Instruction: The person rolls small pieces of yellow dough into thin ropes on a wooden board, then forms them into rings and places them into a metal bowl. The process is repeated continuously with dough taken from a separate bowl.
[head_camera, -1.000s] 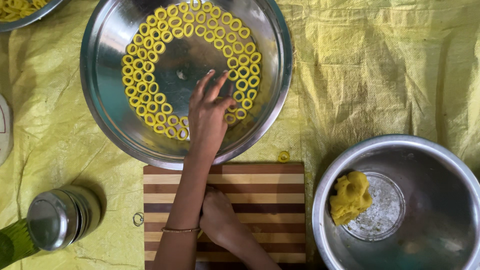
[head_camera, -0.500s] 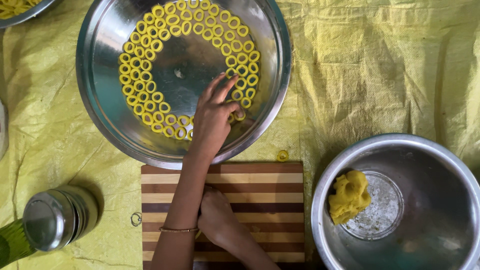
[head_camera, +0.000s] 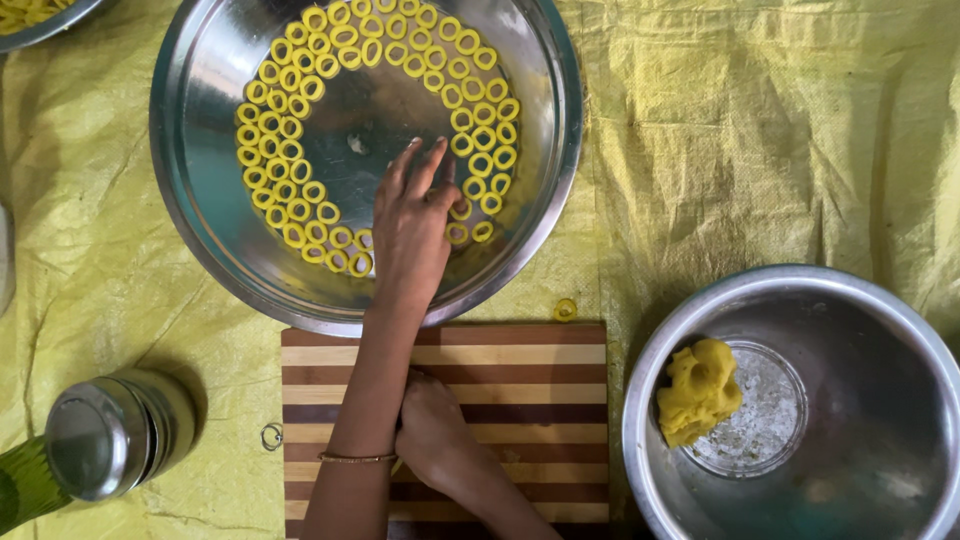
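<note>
Left hand (head_camera: 412, 235) now nearer plate (head_camera: 200, 250) centre

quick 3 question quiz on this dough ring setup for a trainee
1. True or false: the left hand reaches into the round steel tray of yellow dough rings.
2. Where does the right hand rest? A) steel bowl B) striped wooden board C) steel jar
3. What lies in the steel bowl on the right?

Key:
1. True
2. B
3. A lump of yellow dough
</note>
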